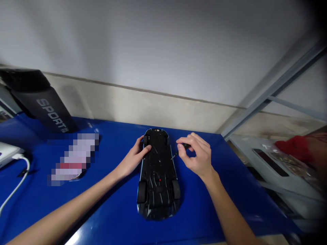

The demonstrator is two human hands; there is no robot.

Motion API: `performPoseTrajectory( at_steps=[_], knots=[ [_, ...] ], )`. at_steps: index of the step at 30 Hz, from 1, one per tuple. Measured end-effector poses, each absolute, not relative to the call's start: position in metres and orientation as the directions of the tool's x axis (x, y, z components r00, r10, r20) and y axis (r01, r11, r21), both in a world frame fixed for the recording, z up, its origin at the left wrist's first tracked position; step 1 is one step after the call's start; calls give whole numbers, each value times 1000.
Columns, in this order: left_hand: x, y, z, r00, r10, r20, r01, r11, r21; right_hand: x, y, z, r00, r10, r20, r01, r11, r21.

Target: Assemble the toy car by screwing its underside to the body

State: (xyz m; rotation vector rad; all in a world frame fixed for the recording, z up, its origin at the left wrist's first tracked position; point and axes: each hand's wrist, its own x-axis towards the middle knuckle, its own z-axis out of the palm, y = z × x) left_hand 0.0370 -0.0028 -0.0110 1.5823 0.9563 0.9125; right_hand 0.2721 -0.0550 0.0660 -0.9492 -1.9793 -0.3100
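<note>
A toy car [158,163] lies upside down on the blue table, its black underside and wheels facing up. My left hand [134,154] grips its left edge near the far wheel, thumb on the underside and fingers around the side. In my right hand [195,153] a small screwdriver [186,146] with a black handle is pinched between thumb and fingers. Its thin shaft points down and left to the car's right edge; whether the tip touches the car I cannot tell. A small red spot shows on the underside towards the near end.
On the left stand a dark bottle [48,102] marked SPORT and a white device [9,153] with a white cable [24,177]. A pixelated item [74,158] lies between them and my left arm. Beyond the blue table's [114,217] right edge is a shelf [288,190] with bags.
</note>
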Motion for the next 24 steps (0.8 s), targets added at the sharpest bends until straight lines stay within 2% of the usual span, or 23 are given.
performPoseTrajectory(
  at_steps=[5,10,15,20,24],
  knots=[
    [37,-2,-12,388,916,103,149,-173,974,272,-56,66,-320,558,766,727,663,-180],
    [36,-3,-11,391,915,101,135,-166,977,273,-57,64,-246,499,831,743,648,-169],
    [36,-3,-11,388,916,96,129,-158,979,273,-56,66,-313,552,773,730,660,-176],
    [36,-3,-13,393,914,99,124,-159,979,273,-57,67,-282,515,809,748,647,-151],
    [37,-3,-13,386,917,98,138,-163,977,273,-57,68,-329,563,758,732,660,-172]
  ],
)
